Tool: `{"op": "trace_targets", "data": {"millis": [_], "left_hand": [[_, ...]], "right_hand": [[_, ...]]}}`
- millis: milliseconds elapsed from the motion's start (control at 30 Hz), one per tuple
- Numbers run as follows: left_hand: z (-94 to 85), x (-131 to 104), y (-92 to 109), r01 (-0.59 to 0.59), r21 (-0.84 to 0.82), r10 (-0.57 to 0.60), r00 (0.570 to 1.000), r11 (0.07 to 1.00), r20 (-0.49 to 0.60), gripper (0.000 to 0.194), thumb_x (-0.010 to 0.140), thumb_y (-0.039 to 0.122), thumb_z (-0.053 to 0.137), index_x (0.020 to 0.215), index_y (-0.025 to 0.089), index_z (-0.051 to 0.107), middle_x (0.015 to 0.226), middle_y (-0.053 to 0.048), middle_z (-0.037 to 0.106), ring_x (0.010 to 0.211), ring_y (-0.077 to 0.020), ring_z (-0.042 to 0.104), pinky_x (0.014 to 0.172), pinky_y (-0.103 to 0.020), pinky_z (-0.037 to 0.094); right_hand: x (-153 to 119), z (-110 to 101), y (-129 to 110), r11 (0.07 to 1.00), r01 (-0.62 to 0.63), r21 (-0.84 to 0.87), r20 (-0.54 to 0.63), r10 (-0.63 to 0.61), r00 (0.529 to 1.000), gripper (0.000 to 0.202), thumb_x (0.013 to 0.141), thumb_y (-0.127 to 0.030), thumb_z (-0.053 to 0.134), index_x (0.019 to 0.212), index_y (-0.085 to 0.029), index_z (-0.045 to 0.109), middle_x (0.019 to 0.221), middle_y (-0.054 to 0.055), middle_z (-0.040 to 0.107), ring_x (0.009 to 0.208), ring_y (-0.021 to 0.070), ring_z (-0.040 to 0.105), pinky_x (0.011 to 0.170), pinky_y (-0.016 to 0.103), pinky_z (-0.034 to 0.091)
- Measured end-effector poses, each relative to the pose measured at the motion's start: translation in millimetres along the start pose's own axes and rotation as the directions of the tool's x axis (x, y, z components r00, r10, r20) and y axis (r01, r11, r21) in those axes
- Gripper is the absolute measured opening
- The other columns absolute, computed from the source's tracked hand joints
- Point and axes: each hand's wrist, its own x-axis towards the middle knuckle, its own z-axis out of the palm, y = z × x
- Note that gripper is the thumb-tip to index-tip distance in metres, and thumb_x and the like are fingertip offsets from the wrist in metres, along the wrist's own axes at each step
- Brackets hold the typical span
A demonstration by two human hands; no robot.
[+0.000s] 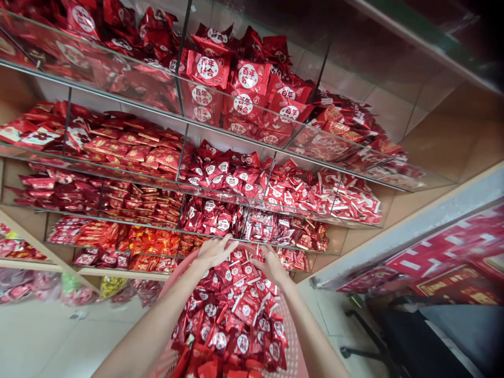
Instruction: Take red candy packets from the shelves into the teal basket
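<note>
Red candy packets (244, 310) with white round labels fill a pink perforated basket (293, 346) at the bottom centre. Over the basket's far left rim, my left hand (216, 251) is spread with fingers apart, and nothing shows in it. My right hand (270, 264) reaches over the far right part of the basket, fingers bent and apart above the packets; no packet is visibly gripped. Both hands are just in front of the lowest shelf rows, where small red packets (263, 226) lie behind a clear front panel.
Tiered shelves with clear dividers hold red packets (208, 68), gold-red ones (137, 152) and orange ones (149, 239). Bagged goods (114, 289) lie under the shelf at left. A black chair (441, 336) and red boxes (464, 268) stand at right.
</note>
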Motion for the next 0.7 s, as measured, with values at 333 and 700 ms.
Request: {"op": "trace_targets", "data": {"millis": [333, 700], "left_hand": [[1.8, 0.9, -1.9, -0.014, 0.001, 0.014, 1.000, 1.000, -0.008, 0.076, 0.073, 0.068, -0.002, 0.124, 0.026, 0.038, 0.087, -0.011, 0.065, 0.088, -0.0303, 0.060, 0.075, -0.041, 0.042], [0.0, 0.0, -0.6, -0.007, 0.001, 0.007, 1.000, 1.000, 0.001, 0.076, 0.073, 0.068, -0.001, 0.123, 0.026, 0.038, 0.092, -0.011, 0.065, 0.091, -0.0301, 0.059, 0.077, -0.042, 0.041]], "right_hand": [[-21.8, -6.8, 58.3, 0.973, -0.228, -0.039, 0.011, 0.229, 0.973, 0.043, 0.074, -0.057, 0.046, 0.081, -0.016, 0.054, 0.065, 0.002, 0.058, 0.062, 0.0167, 0.052, 0.057, 0.025, 0.035], [-24.0, 13.9, 29.4, 0.921, -0.297, -0.253, -0.037, 0.298, 0.954, 0.066, 0.075, -0.066, 0.036, 0.119, -0.017, 0.046, 0.116, 0.017, 0.043, 0.104, 0.0300, 0.048, 0.081, 0.039, 0.037]]}}
